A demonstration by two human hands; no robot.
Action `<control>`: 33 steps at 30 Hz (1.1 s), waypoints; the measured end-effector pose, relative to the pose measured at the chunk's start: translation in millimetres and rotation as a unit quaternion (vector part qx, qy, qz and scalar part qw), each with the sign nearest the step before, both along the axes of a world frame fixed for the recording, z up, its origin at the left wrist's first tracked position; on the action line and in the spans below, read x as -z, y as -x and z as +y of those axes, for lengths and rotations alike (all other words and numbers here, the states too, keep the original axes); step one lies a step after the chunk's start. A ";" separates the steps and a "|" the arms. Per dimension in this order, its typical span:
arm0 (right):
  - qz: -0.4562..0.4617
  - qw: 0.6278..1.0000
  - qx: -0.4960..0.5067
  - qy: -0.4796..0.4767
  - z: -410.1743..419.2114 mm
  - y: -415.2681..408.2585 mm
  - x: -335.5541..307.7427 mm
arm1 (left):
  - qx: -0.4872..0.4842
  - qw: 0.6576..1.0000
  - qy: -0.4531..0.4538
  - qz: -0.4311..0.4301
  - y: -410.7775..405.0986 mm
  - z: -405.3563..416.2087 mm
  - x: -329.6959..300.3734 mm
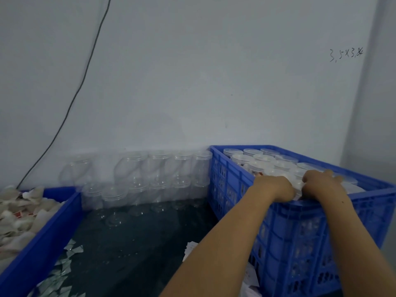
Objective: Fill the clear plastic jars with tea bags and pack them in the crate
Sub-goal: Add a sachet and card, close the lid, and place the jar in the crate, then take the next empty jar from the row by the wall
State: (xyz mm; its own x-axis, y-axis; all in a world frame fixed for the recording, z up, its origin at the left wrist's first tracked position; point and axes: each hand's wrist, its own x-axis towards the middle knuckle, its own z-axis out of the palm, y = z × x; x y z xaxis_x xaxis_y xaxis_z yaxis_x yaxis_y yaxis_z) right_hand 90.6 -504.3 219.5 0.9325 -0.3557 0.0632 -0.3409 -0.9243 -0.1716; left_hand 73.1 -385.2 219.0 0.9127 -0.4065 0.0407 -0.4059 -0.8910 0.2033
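A filled clear plastic jar point(299, 186), its white lid blurred between the fingers, is being set into the near row of a blue crate point(300, 232) at the right of the work surface. Both hands are over the crate's near rim: the left hand point(276, 187) curls round the jar's side and the right hand point(323, 181) closes over its top, so the jar appears gripped from two sides, though the fingertips are hidden behind it. The step in hand looks like packing; the next move seems to call for pressing the jar down level with its neighbours and letting go without tipping them. Capped jars point(263, 159) already stand upright in tight rows across the far part of the crate, pale tea bags dimly visible inside. Against the wall, empty jars point(150, 174) wait in two stacked rows. At far left, a second blue bin point(42, 236) holds loose tea bags point(19, 213); foil scraps point(64, 266) litter the dark table point(139, 243).
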 end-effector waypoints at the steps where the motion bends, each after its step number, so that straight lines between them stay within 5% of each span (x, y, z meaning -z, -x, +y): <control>1: 0.005 1.000 0.000 0.008 2.4 4.7 -1.7 | 0.004 1.000 0.017 -0.010 2.5 1.1 0.8; 4: -0.035 0.999 0.007 0.011 12.8 19.1 -6.5 | 0.020 0.985 0.160 -0.067 11.4 11.5 8.0; 7: -0.190 0.982 -0.020 -0.019 38.6 34.6 -11.6 | 0.008 0.928 0.345 -0.141 20.0 35.2 20.7; 12: -0.327 0.897 -0.228 -0.191 122.9 51.9 -10.5 | -0.044 0.830 0.542 -0.126 24.6 104.8 46.7; 17: -0.199 0.864 -0.306 -0.348 222.1 44.2 31.6 | -0.184 0.752 0.620 -0.129 31.5 200.0 90.9; 21: -0.046 0.773 -0.272 -0.571 285.9 33.8 71.0 | -0.337 0.696 0.619 -0.138 30.5 277.1 133.1; 26: 0.048 0.737 -0.206 -0.642 352.7 9.5 113.6 | -0.457 0.647 0.594 -0.141 25.0 357.1 170.2; 33: 0.126 0.691 -0.169 -0.692 415.7 -23.9 149.0 | -0.442 0.631 0.630 -0.097 -1.2 418.6 184.4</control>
